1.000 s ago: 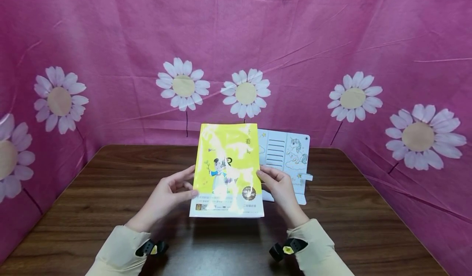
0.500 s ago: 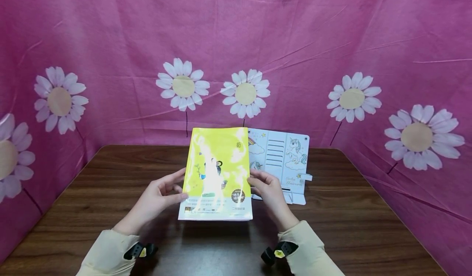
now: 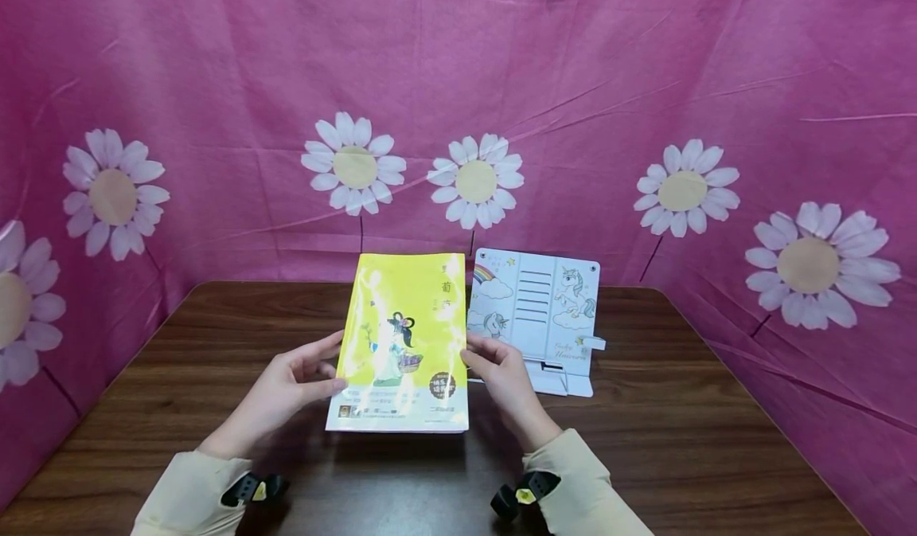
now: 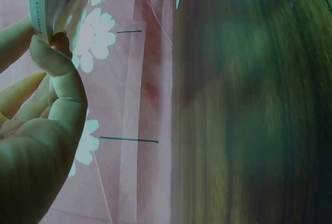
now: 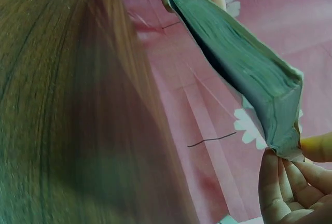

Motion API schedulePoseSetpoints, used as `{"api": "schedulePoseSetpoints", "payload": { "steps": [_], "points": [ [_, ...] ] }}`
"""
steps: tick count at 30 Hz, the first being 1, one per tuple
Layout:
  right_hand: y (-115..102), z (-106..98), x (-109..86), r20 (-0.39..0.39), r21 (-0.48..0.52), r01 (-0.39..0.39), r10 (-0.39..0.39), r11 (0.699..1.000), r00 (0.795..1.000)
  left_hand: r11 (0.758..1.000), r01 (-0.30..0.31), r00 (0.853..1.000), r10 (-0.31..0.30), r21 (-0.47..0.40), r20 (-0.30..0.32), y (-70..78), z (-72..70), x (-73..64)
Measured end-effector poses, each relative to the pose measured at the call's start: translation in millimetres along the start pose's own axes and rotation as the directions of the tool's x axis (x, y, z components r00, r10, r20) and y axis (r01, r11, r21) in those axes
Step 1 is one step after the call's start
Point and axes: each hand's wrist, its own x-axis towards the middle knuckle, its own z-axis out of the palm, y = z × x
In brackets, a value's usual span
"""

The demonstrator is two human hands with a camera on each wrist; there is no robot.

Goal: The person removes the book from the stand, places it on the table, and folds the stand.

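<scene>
A yellow paperback book [image 3: 423, 305] with a drawn figure on its glossy cover is held up above the table between both hands. My left hand [image 3: 290, 389] pinches its left edge, thumb on the cover and fingers behind. On the opposite edge my right hand [image 3: 505, 385] grips the book the same way. The right wrist view shows the page block [image 5: 238, 53] from below, with fingers of both hands on it. In the left wrist view the book's spine [image 4: 41, 6] sits between thumb and fingers. Behind the right hand stands a white unicorn-print book stand [image 3: 533, 305], its lower left partly hidden.
The stand has a row of slots, a side tab [image 3: 593, 343] and a ledge with wire clips [image 3: 555, 377]. Everything is over a dark wooden table [image 3: 680, 440]. A pink cloth with daisies [image 3: 573, 82] hangs behind it.
Both hands have carried the book to the left and slightly down. More of the book stand shows on its right. The stand has stayed in place.
</scene>
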Motion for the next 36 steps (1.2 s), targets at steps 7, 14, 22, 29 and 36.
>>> {"api": "schedulePoseSetpoints", "payload": {
  "steps": [7,14,22,29,36],
  "points": [
    [6.5,9.8,3.7,0.018,-0.046,-0.016,0.017,0.999,1.0,0.998,0.013,1.0,-0.012,0.063,-0.016,-3.6,-8.3,-1.2],
    [12.4,18.8,4.5,0.055,-0.07,-0.019,0.023,0.997,0.998,0.994,0.055,0.998,-0.053,0.096,-0.017,-6.3,-15.0,-2.4],
    [17.4,30.4,4.8,0.086,-0.079,-0.043,0.05,0.996,0.995,0.992,0.059,0.998,-0.057,0.108,-0.018,-12.1,-24.1,-5.3],
    [21.1,41.7,5.2,0.1,-0.055,-0.053,0.058,0.997,0.993,0.987,0.103,0.995,-0.102,0.125,-0.017,-15.8,-30.3,-7.8],
    [24.4,48.7,6.8,0.129,-0.048,-0.069,0.074,0.996,0.989,0.975,0.155,0.988,-0.154,0.158,-0.023,-20.1,-34.5,-7.6]
  ]
}}
